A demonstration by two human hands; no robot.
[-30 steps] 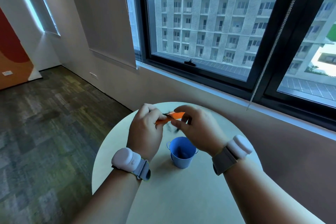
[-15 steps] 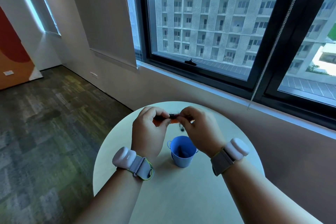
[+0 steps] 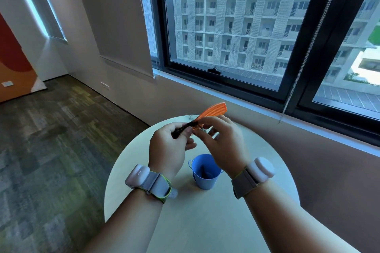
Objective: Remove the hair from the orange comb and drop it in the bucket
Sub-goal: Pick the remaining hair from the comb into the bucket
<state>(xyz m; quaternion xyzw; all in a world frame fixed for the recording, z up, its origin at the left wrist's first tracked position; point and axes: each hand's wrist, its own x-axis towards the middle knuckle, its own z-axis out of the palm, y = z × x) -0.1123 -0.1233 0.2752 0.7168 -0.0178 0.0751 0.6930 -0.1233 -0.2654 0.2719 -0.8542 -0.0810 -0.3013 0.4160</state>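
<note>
Left hand [image 3: 167, 146] pinches hair tuft [image 3: 181, 129], right hand [image 3: 221, 139] grips orange comb [image 3: 213, 110] above blue bucket [image 3: 205, 171]; risk: loosened strands miss bucket, landing beside it.

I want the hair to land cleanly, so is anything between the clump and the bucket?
Nothing visible blocks it. The left hand pinches the hair up and left of the open bucket.

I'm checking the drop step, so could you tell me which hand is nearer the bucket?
Right. The right hand holds the comb almost directly above the bucket; the left hand, gripping the hair, sits up and to its left.
</note>
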